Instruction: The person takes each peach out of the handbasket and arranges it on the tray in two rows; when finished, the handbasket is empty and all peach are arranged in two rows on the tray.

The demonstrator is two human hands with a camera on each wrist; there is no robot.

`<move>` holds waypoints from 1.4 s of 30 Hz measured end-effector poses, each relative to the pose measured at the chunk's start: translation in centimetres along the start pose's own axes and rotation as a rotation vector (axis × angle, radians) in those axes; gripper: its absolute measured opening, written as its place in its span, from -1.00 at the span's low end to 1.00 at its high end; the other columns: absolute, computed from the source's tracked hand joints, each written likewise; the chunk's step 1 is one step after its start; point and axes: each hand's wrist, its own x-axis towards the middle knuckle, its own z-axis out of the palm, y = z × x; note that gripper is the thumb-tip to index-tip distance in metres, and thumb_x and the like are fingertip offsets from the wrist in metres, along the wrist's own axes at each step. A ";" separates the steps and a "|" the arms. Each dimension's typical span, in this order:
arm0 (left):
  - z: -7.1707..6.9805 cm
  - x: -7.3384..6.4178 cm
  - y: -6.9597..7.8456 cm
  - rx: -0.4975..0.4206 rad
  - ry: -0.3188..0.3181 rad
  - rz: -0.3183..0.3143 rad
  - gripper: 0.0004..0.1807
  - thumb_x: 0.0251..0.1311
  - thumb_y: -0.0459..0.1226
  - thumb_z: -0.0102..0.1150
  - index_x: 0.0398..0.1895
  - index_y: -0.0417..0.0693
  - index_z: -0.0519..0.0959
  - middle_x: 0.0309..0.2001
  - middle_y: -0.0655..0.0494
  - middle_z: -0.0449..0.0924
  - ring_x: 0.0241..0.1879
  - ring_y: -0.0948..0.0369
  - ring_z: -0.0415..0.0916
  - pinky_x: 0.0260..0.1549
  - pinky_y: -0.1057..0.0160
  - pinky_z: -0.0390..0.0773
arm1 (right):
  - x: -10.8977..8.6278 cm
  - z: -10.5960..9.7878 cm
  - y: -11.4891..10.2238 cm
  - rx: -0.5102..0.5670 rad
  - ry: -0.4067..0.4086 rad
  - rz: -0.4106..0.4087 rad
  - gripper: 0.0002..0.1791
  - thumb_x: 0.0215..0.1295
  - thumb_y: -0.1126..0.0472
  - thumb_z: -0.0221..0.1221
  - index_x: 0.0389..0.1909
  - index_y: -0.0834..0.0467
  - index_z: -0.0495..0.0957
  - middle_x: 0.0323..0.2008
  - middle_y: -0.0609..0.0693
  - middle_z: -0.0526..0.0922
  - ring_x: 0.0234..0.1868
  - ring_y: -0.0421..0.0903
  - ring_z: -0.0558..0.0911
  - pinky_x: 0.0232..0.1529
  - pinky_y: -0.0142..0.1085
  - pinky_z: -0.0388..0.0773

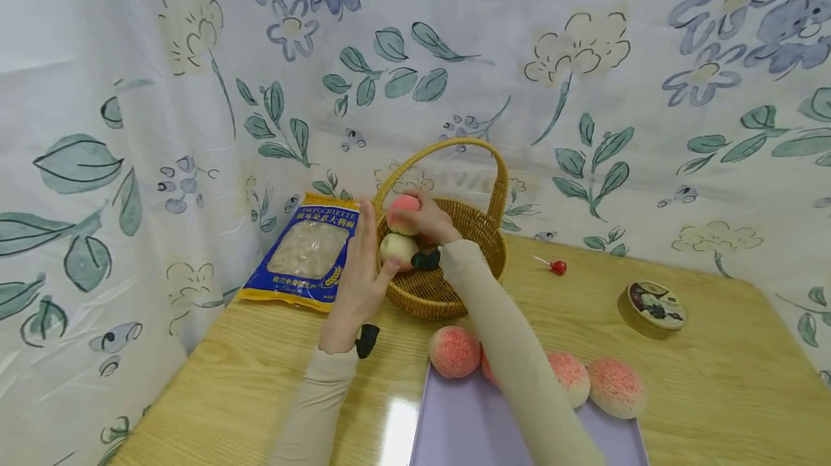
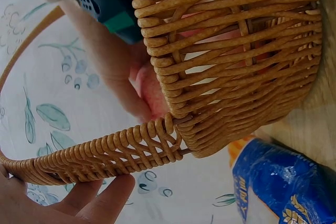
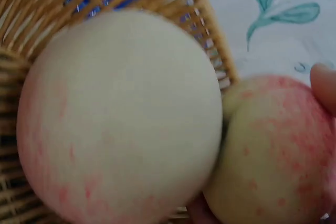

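In the head view, my right hand (image 1: 431,221) grips a pink-and-cream peach (image 1: 404,215) over the left side of the wicker basket (image 1: 448,300). Another peach (image 1: 397,251) lies just below it inside the basket. The right wrist view shows this pale peach (image 3: 121,114) large, beside the held peach (image 3: 278,150) with a fingertip on its edge. My left hand (image 1: 360,282) is at the basket's left side, its fingers straight and pointing up, thumb toward the lower peach. In the left wrist view, its fingers (image 2: 107,200) lie against the basket's handle (image 2: 94,156).
Several peaches (image 1: 454,352) line the far edge of a lilac tray (image 1: 461,423), partly behind my right forearm. A blue-and-yellow orecchiette bag (image 1: 305,253) lies left of the basket. To its right are a red lollipop (image 1: 557,266) and a round tin (image 1: 652,309). A floral curtain (image 1: 415,55) hangs behind.
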 end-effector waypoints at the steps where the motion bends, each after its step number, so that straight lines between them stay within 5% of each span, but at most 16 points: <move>1: 0.1 0.0 0.2 -0.001 -0.003 -0.003 0.00 0.25 0.42 -0.58 0.56 0.05 -0.44 0.58 -0.04 -0.43 0.55 -0.09 -0.30 0.38 -0.33 -0.11 | -0.1 0.1 0.0 -0.001 0.021 0.000 -0.22 0.30 0.05 0.22 0.47 0.09 0.13 0.37 0.17 0.31 0.32 0.13 0.40 0.23 0.01 0.45; 8: 0.5 0.1 0.7 -0.009 -0.022 -0.005 0.03 0.22 0.45 -0.60 0.56 0.04 -0.43 0.58 -0.08 -0.41 0.54 -0.14 -0.25 0.39 -0.30 -0.10 | -1.3 -0.6 0.1 0.019 0.114 0.004 -0.30 0.29 0.13 0.25 0.42 0.08 0.23 0.32 0.15 0.38 0.28 0.08 0.45 0.19 -0.05 0.49; 18: -0.5 0.4 -0.1 -0.005 -0.025 -0.011 0.03 0.24 0.43 -0.54 0.55 0.01 -0.44 0.58 -0.07 -0.44 0.54 -0.14 -0.32 0.38 -0.35 -0.17 | -5.8 -3.6 -0.9 0.001 0.119 -0.097 -0.35 0.28 0.10 0.28 0.37 0.01 0.30 0.30 0.08 0.41 0.28 0.04 0.45 0.24 -0.06 0.45; 28: -1.0 0.7 -0.5 -0.002 -0.016 -0.002 0.01 0.28 0.39 -0.48 0.56 -0.02 -0.41 0.58 -0.01 -0.47 0.55 -0.08 -0.40 0.38 -0.36 -0.22 | -14.9 -4.7 0.0 0.037 0.042 -0.216 -0.36 0.24 0.29 0.28 0.34 0.07 0.32 0.29 0.08 0.40 0.19 0.08 0.52 0.10 -0.05 0.54; 36: -0.6 0.8 -0.4 0.000 0.011 0.050 -0.03 0.31 0.36 -0.48 0.56 0.01 -0.40 0.58 -0.10 -0.44 0.55 -0.10 -0.40 0.39 -0.34 -0.19 | -22.8 -2.8 2.2 0.026 0.010 -0.262 -0.34 0.14 0.32 0.35 0.28 0.12 0.36 0.25 0.11 0.46 0.10 0.03 0.55 0.08 -0.11 0.51; 42: -0.1 0.8 0.0 -0.022 0.006 0.052 -0.09 0.39 0.25 -0.35 0.56 0.00 -0.39 0.58 -0.10 -0.43 0.55 -0.09 -0.39 0.39 -0.34 -0.20 | -26.4 -0.9 3.8 -0.066 -0.041 -0.299 -0.36 0.07 0.24 0.41 0.20 0.04 0.41 0.24 0.07 0.46 0.18 -0.03 0.51 0.09 -0.20 0.52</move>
